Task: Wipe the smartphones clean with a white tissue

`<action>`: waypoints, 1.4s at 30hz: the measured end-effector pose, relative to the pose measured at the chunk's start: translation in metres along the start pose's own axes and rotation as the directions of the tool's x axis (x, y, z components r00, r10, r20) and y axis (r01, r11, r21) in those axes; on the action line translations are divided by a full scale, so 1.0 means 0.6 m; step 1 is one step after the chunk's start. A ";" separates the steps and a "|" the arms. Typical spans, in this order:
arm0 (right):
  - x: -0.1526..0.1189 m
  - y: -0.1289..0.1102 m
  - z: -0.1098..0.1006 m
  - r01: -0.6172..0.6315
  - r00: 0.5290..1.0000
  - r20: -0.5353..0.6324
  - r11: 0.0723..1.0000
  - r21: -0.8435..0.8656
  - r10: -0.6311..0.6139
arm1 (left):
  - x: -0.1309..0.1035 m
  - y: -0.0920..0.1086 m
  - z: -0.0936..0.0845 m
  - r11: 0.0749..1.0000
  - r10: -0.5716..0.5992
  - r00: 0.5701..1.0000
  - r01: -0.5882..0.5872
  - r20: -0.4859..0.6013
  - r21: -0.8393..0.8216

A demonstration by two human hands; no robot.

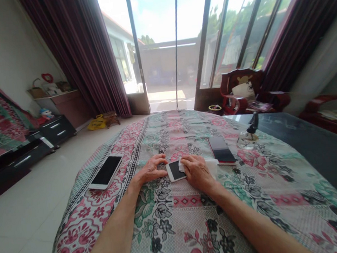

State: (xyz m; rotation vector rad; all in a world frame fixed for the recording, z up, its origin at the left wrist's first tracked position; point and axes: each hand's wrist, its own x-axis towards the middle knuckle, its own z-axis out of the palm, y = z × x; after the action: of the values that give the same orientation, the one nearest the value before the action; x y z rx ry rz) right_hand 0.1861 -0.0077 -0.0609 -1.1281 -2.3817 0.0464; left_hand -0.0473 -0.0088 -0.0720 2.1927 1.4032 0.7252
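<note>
A small white phone (174, 170) with a dark screen lies flat on the flowered cloth (176, 220) in front of me. My left hand (150, 170) rests on the cloth with its fingers against the phone's left edge. My right hand (196, 171) presses a white wipe (211, 163) onto the phone's right part and covers that side. A larger white phone (106, 172) lies screen up to the left, apart from my hands. A dark phone with a red edge (221, 150) lies to the right, just beyond the wipe.
A small clear glass dish with a dark object standing in it (248, 138) sits on the cloth at the right. A dark glossy tabletop (314, 145) shows beyond the cloth's right edge. A red wooden chair (242, 92) stands by the glass doors (176, 47). Black low cabinets (26, 150) line the left wall.
</note>
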 end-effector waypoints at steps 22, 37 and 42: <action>-0.037 0.013 -0.033 -0.236 0.972 -0.015 0.966 -0.104 0.236 | 0.004 0.075 0.018 0.968 0.013 0.992 -0.044 0.123 0.248; -0.025 0.021 -0.016 -0.163 0.986 0.024 0.979 -0.121 0.167 | 0.003 0.068 -0.010 0.971 -0.023 0.982 -0.023 0.187 0.239; 0.001 0.024 -0.012 -0.199 0.979 0.013 0.972 -0.122 0.202 | 0.003 0.069 -0.010 0.974 -0.032 0.980 -0.013 0.195 0.225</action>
State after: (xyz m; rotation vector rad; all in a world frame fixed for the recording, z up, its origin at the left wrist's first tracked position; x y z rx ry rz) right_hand 0.1993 0.0006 -0.0579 -1.4310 -2.3093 -0.0147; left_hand -0.0219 -0.0226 -0.0421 2.3516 1.4513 0.3446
